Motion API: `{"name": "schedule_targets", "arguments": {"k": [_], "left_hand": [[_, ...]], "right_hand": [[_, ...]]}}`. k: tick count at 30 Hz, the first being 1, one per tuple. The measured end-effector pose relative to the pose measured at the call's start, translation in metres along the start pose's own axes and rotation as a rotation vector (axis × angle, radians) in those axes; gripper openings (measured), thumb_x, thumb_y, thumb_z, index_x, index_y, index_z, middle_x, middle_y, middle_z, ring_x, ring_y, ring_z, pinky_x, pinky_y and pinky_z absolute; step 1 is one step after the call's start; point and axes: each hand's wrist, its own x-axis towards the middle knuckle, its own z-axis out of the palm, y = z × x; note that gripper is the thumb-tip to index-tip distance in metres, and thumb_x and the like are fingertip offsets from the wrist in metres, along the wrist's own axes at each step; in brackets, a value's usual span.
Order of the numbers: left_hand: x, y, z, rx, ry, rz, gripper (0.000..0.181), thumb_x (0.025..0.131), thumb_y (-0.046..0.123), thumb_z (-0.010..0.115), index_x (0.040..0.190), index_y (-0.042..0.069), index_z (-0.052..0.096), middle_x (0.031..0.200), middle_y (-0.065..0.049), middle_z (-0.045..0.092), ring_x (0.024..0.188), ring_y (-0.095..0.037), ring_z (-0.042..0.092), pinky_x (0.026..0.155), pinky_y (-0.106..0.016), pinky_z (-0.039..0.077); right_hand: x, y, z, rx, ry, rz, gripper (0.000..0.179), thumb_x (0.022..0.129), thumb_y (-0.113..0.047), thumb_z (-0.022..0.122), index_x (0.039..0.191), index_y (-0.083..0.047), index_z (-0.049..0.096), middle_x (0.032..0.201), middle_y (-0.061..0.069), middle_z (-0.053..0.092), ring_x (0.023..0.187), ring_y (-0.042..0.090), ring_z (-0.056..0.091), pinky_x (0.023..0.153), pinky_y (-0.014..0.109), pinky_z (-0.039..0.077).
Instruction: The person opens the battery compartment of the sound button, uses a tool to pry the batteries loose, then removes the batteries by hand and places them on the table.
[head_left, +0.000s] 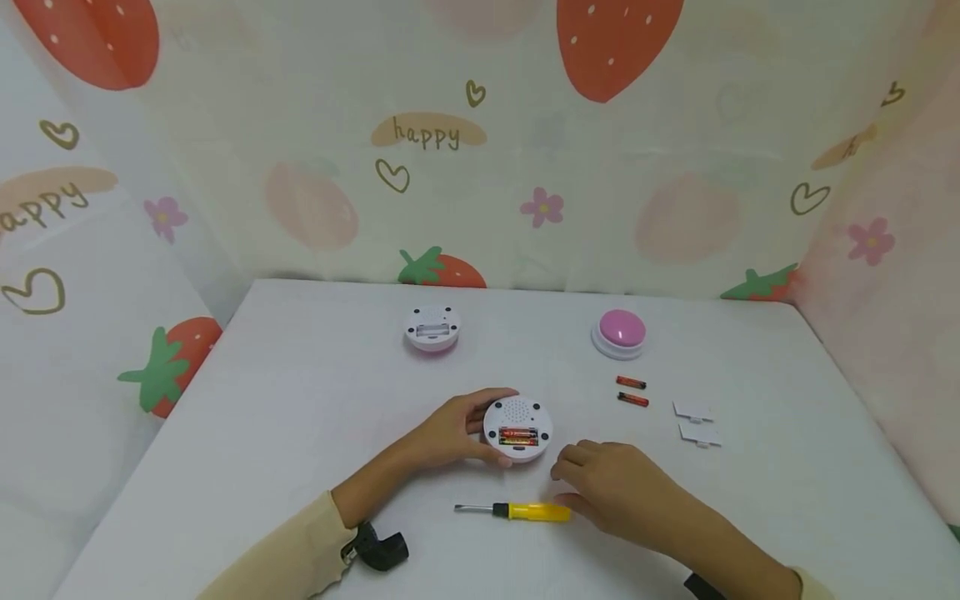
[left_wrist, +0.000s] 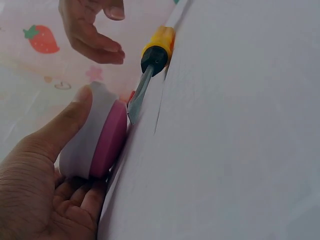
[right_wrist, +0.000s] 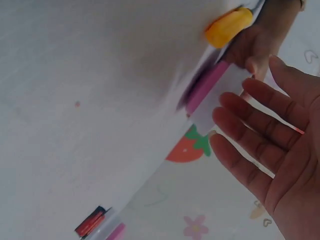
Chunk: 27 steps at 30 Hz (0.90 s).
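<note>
My left hand (head_left: pixel 453 433) grips a round white push-button device (head_left: pixel 517 408) by its edge, thumb at the near side and fingers round the back. Its underside faces up, showing two red-and-orange batteries (head_left: pixel 518 437) in the uncovered compartment. The pink button side (left_wrist: pixel 111 137) is turned down to the table in the left wrist view. To the right of the device, my right hand (head_left: pixel 611 487) hovers with relaxed, slightly bent fingers and holds nothing. A screwdriver (head_left: pixel 517 511) with a yellow handle lies in front of the device, its handle end by the right thumb.
At the back left, another device (head_left: pixel 432 327) lies upside down with a bare battery slot. A third device (head_left: pixel 620 333) stands pink button up at the back right. Two loose batteries (head_left: pixel 632 391) lie in front of it, with two white covers (head_left: pixel 701 434) farther right.
</note>
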Motion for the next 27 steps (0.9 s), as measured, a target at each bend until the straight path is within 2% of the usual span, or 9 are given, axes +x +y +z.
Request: {"name": "schedule_targets", "arguments": {"k": [6,13,22,27], "left_hand": [[0.000,-0.002,-0.001,0.003,0.002,0.004,0.090,0.076,0.016,0.091,0.153,0.019,0.044,0.150,0.001,0.051,0.132,-0.015,0.054,0.108,-0.026,0.046],[0.001,-0.006,-0.002,-0.020,-0.012,0.024,0.091,0.076,0.014,0.091,0.154,0.015,0.043,0.149,0.000,0.052,0.132,-0.015,0.054,0.108,-0.026,0.046],[0.000,-0.003,-0.003,-0.046,-0.016,0.028,0.092,0.075,0.007,0.090,0.153,0.016,0.043,0.152,-0.003,0.048,0.135,-0.018,0.052,0.109,-0.026,0.045],[0.000,-0.003,-0.003,-0.041,-0.013,0.037,0.091,0.076,0.008,0.090,0.153,0.016,0.043,0.153,-0.002,0.047,0.136,-0.018,0.051,0.110,-0.027,0.044]], "right_hand": [[0.015,-0.012,0.005,0.017,-0.052,-0.060,0.026,0.086,-0.032,0.082,0.106,-0.017,0.073,0.095,-0.006,0.068,0.081,0.010,0.059,0.071,0.025,0.057],[0.029,-0.021,0.012,0.069,-0.155,-0.053,0.028,0.086,-0.035,0.083,0.104,-0.017,0.074,0.093,-0.004,0.070,0.075,0.008,0.059,0.072,0.025,0.057],[0.042,-0.026,0.019,0.057,-0.209,-0.022,0.027,0.084,-0.038,0.084,0.096,-0.016,0.072,0.081,-0.008,0.062,0.066,0.005,0.048,0.061,0.018,0.049],[0.047,-0.026,0.024,0.061,-0.216,-0.021,0.022,0.086,-0.034,0.083,0.094,-0.017,0.073,0.078,-0.010,0.061,0.065,0.005,0.047,0.061,0.018,0.047]]}}
